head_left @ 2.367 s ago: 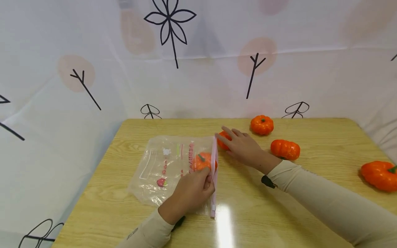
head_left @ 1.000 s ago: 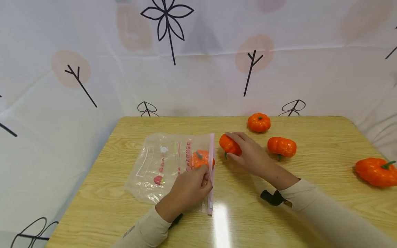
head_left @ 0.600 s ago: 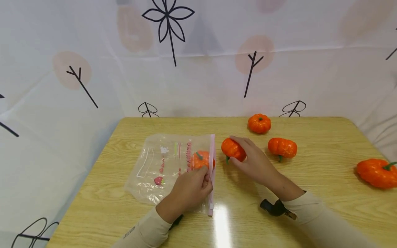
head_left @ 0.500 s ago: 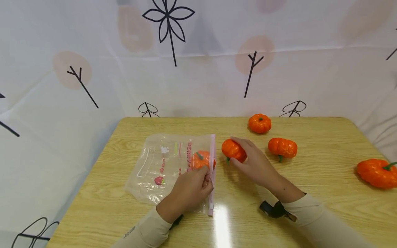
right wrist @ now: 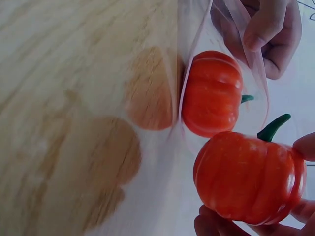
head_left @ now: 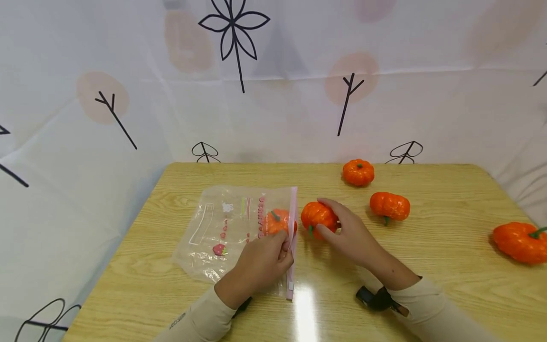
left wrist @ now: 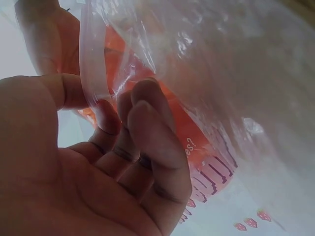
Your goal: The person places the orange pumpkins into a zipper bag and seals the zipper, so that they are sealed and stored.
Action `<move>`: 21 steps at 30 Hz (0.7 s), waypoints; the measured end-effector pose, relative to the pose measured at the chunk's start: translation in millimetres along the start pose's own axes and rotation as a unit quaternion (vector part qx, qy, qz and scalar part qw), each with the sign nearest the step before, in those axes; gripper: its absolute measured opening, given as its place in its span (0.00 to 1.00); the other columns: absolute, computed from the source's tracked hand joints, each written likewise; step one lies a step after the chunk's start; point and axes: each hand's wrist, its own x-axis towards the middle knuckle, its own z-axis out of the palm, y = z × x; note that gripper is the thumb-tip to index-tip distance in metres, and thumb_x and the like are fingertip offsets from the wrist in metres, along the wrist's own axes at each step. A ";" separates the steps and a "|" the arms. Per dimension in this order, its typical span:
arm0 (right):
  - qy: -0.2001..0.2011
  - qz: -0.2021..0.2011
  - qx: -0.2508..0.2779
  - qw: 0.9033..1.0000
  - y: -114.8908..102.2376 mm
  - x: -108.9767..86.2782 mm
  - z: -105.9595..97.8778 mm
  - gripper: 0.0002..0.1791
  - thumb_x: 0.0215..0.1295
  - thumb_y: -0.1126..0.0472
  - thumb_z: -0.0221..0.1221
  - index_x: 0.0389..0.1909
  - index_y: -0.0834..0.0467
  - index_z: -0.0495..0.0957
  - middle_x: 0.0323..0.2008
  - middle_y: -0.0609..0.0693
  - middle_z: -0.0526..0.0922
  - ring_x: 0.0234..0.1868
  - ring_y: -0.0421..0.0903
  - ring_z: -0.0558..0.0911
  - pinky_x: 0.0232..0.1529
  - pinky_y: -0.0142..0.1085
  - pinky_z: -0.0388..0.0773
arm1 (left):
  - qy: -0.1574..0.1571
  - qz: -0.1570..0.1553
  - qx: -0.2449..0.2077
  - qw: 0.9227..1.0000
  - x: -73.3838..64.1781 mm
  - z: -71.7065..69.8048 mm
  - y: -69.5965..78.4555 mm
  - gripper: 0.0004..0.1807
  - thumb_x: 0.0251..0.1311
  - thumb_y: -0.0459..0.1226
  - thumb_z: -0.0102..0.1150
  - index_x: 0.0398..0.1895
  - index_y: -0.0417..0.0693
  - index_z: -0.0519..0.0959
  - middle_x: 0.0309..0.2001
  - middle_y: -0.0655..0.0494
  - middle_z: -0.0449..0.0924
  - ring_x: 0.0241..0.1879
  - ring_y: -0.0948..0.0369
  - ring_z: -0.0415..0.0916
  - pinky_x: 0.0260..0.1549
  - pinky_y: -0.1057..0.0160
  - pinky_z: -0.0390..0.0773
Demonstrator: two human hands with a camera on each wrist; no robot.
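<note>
My left hand [head_left: 260, 261] pinches the pink edge of a clear zip bag [head_left: 205, 242] and keeps its mouth lifted. Inside, near that mouth, lies one small orange toy pumpkin [right wrist: 212, 93], its green stem showing. Just right of the opening, my right hand [head_left: 352, 235] holds a second toy pumpkin [head_left: 318, 218] between thumb and fingers. The right wrist view shows this held pumpkin close in front of the bag's mouth, stem pointing up. In the left wrist view the film of the bag partly covers the fingers' surroundings.
Three more toy pumpkins lie on the wooden table [head_left: 448, 294]: a back pumpkin [head_left: 358, 172], a middle pumpkin [head_left: 390, 206] and one pumpkin at the far right [head_left: 520, 242]. A printed white cloth [head_left: 290, 118] hangs behind the table.
My right hand has taken hold of the pumpkin beside the bag, turned it, and moved it toward me and slightly left, to the opening. My left hand stays at the bag's edge.
</note>
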 end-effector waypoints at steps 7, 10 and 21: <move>-0.011 0.001 0.010 1.000 0.4 -4.9 4.8 0.32 0.66 0.60 0.60 0.70 0.57 0.65 0.64 0.60 0.75 0.55 0.54 0.80 0.50 0.46 0.80 | -0.003 0.004 0.000 1.000 -1.4 0.5 0.5 0.08 0.59 0.41 0.57 0.28 0.56 0.68 0.19 0.68 0.60 0.18 0.71 0.57 0.17 0.73 0.58; -0.017 0.001 0.021 1.000 1.7 -4.8 7.3 0.31 0.66 0.60 0.59 0.70 0.56 0.65 0.62 0.60 0.76 0.53 0.53 0.81 0.48 0.44 0.81 | 0.003 0.010 0.007 1.000 -1.3 1.4 -0.1 0.08 0.59 0.41 0.57 0.27 0.57 0.67 0.20 0.68 0.60 0.18 0.72 0.57 0.17 0.73 0.57; -0.025 0.018 0.029 0.999 2.7 -4.7 10.1 0.29 0.67 0.57 0.59 0.68 0.56 0.66 0.56 0.58 0.80 0.45 0.48 0.81 0.43 0.39 0.80 | 0.008 0.014 0.011 1.000 0.7 2.6 -1.5 0.09 0.59 0.41 0.57 0.27 0.56 0.66 0.20 0.68 0.61 0.17 0.72 0.57 0.16 0.73 0.57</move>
